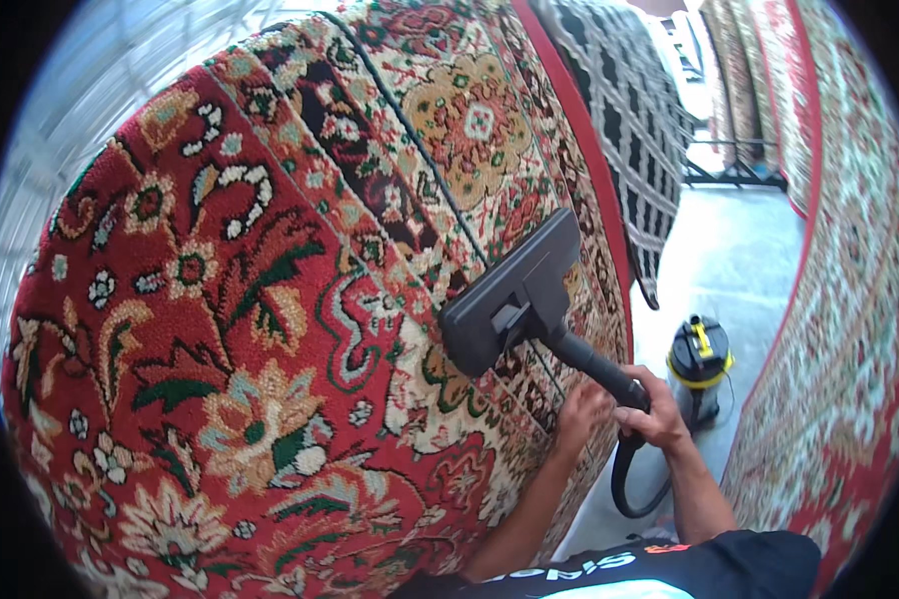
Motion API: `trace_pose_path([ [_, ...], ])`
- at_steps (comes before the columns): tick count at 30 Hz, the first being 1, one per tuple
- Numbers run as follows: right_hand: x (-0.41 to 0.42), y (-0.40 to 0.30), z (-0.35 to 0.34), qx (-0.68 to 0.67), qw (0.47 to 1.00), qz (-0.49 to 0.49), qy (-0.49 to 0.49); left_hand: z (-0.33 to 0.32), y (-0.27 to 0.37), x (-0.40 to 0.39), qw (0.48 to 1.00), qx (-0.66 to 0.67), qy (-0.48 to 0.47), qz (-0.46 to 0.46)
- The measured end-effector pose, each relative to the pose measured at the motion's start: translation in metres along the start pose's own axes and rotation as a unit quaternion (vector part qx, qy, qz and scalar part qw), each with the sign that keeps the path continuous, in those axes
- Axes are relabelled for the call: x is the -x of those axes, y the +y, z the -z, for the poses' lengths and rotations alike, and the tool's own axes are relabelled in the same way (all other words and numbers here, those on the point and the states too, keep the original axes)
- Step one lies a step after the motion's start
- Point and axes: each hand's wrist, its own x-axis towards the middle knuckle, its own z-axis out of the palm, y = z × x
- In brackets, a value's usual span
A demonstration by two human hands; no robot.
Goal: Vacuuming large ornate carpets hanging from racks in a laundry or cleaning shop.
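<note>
A large red and cream floral carpet (255, 314) fills the left and middle of the head view. Against its pile lies a wide black vacuum cleaner floor nozzle (513, 292). My right hand (655, 410) is closed around the nozzle's tube, where a black hose (629, 487) curves down. Close beside the tube is my left hand (586, 413), slightly blurred, near the carpet surface; whether it touches the tube is unclear. A black and yellow vacuum cleaner (698, 356) stands on the floor beyond my right hand.
Another patterned carpet (831, 337) with a red edge hangs at the right. A dark fringe or netting (622, 112) hangs past the near carpet's red border. Farther back, more carpets (738, 75) stand by a black metal frame (734, 178). Pale floor (734, 254) lies between.
</note>
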Motion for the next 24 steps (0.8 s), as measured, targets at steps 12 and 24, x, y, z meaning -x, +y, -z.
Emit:
trace_pose_path([
  [12, -0.159, -0.123, 0.028, 0.016, 0.985, 0.17, -0.022, -0.022, 0.004, 0.188, 0.96, -0.113, 0.236, -0.097],
  [24, -0.223, -0.147, 0.041, 0.028, 0.946, 0.324, 0.012, -0.019, 0.055, 0.289, 0.825, -0.173, 0.484, -0.235],
])
